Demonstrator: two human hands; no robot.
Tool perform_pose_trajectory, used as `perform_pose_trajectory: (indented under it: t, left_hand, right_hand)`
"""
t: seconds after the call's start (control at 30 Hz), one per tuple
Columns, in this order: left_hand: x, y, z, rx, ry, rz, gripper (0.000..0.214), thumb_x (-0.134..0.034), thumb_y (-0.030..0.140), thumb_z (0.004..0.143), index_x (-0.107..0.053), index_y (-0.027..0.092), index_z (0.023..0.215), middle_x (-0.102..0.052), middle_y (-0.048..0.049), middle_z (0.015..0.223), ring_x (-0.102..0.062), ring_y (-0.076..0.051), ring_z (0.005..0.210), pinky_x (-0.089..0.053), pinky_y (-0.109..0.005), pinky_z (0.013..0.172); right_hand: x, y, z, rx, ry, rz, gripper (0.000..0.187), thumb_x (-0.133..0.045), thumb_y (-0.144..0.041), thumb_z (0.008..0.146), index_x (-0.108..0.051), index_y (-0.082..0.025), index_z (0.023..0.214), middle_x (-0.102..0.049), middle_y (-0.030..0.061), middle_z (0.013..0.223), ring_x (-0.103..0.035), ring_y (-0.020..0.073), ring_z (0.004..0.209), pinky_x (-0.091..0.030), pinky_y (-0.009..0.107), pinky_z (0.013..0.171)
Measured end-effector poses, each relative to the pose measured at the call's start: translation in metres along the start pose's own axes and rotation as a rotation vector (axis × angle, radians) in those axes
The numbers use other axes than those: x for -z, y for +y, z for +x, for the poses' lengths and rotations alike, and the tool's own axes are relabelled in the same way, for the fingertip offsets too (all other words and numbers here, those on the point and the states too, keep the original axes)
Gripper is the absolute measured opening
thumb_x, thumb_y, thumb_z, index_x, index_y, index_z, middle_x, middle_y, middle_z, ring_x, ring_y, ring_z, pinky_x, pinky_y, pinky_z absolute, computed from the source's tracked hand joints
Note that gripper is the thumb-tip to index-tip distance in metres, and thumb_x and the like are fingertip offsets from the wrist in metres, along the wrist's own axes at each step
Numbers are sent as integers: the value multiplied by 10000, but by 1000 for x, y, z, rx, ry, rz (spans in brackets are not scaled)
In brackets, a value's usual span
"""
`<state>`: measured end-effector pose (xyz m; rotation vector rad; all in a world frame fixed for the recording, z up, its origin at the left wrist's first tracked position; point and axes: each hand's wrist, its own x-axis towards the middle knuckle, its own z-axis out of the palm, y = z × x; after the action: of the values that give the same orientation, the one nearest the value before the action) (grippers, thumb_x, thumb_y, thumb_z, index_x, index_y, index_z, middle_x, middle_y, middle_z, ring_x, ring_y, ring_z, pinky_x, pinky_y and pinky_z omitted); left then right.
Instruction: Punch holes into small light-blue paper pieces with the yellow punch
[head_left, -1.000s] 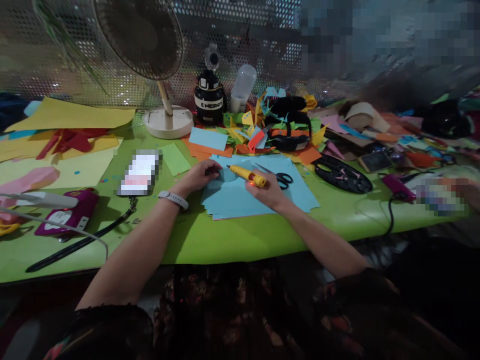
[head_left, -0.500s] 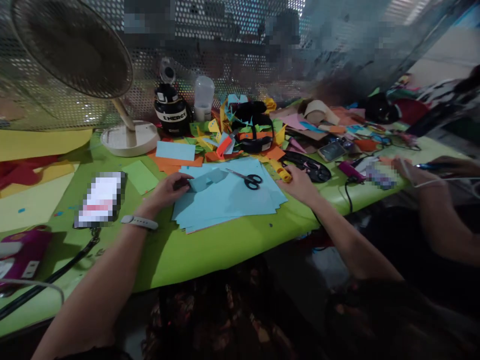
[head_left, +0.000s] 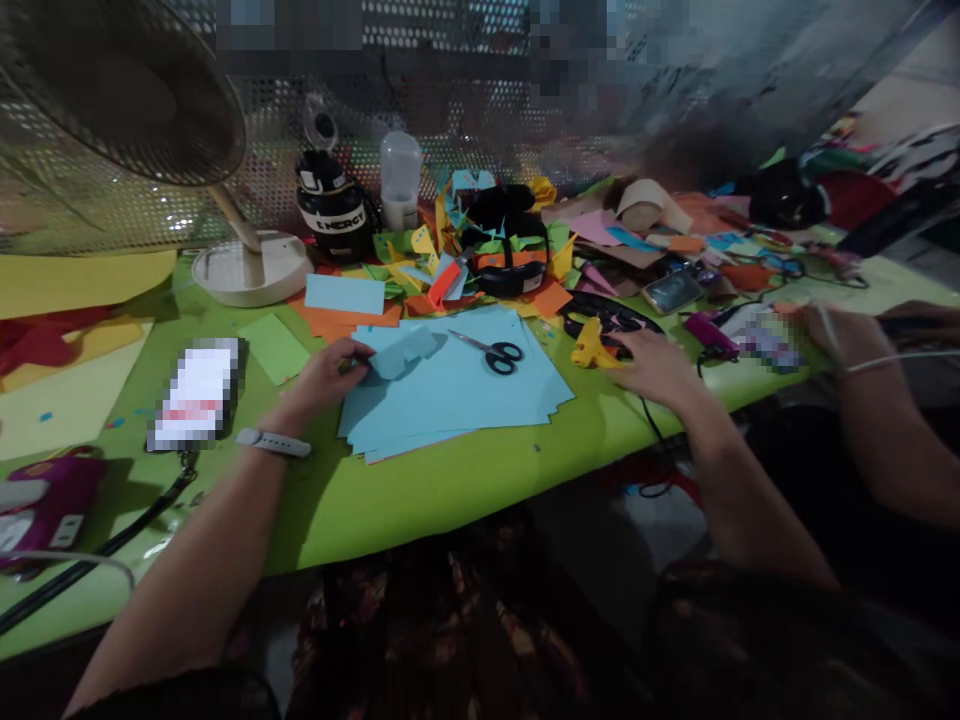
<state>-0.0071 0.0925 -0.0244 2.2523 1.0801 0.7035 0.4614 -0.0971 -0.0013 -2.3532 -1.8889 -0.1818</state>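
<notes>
My left hand (head_left: 335, 372) is closed on the edge of a folded light-blue paper piece (head_left: 401, 352), raised slightly over a stack of blue paper sheets (head_left: 457, 405). On that stack lies a pair of black-handled scissors (head_left: 501, 356), tips pointing left. My right hand (head_left: 660, 372) is over the green tabletop right of the stack, fingers stretched out and apart. Just beyond its fingertips rests a yellow tool that looks like a hole punch (head_left: 592, 346); whether they still touch is unclear. A black spoked disc (head_left: 615, 315) is behind it.
Coloured paper scraps and a black headset-like object (head_left: 510, 265) fill the back. A fan (head_left: 247, 268), a black bottle (head_left: 335, 220) and a clear container (head_left: 400, 180) stand there too. A phone (head_left: 196, 392) lies left. Another person's hand (head_left: 832, 335) works at right.
My right hand has moved right, and its grip on the yellow tool has loosened. That tool now lies turned, farther right. My left hand keeps the blue piece. The view has shifted slightly.
</notes>
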Motion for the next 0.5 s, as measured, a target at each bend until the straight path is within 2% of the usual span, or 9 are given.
perform_pose_trajectory:
  t: [0.1,0.17,0.23,0.3,0.37,0.5]
  left_hand:
    - [6,5,-2,-56,6,-12,349,-584,319,780,-677,188,1090,-690,-43,905,-641,-189,830,-528,-331,811]
    - [14,10,-5,-87,88,2,364,-608,296,799,-674,178,1136,-692,-43,902,-641,-170,821,-518,-321,831]
    - [23,15,-8,-99,205,5,322,-615,263,818,-684,166,1117,-699,-44,909,-640,-152,816,-516,-298,814]
    - [34,21,-10,-103,291,-8,288,-632,229,827,-690,156,1100,-711,-45,926,-645,-137,842,-514,-278,823]
    - [44,25,-11,-88,366,-63,259,-643,203,829,-695,146,1076,-723,-40,927,-647,-121,839,-517,-263,821]
    - [54,29,-13,-52,429,-72,230,-661,203,826,-705,157,1047,-734,-26,927,-645,-109,811,-526,-255,790]
  right_hand:
    - [13,-33,-9,85,178,57,448,-534,-405,843,-625,-152,1203,-643,165,1192,-563,336,1158,-426,492,1012]
    - [17,-56,-14,193,218,143,470,-477,-455,909,-590,-175,1270,-621,137,1254,-540,284,1205,-389,439,1067]
    - [17,-68,-17,195,237,141,516,-442,-499,941,-543,-184,1338,-587,140,1319,-502,272,1255,-357,430,1089]
    - [13,-66,-18,66,276,50,561,-422,-522,948,-531,-156,1359,-543,189,1364,-456,306,1294,-329,469,1090]
    - [7,-53,-18,-76,278,-42,609,-413,-547,941,-547,-120,1354,-486,245,1402,-402,355,1325,-305,511,1079]
    - [2,-21,-20,-202,247,-69,628,-372,-563,951,-530,-141,1388,-404,247,1476,-327,368,1376,-264,521,1090]
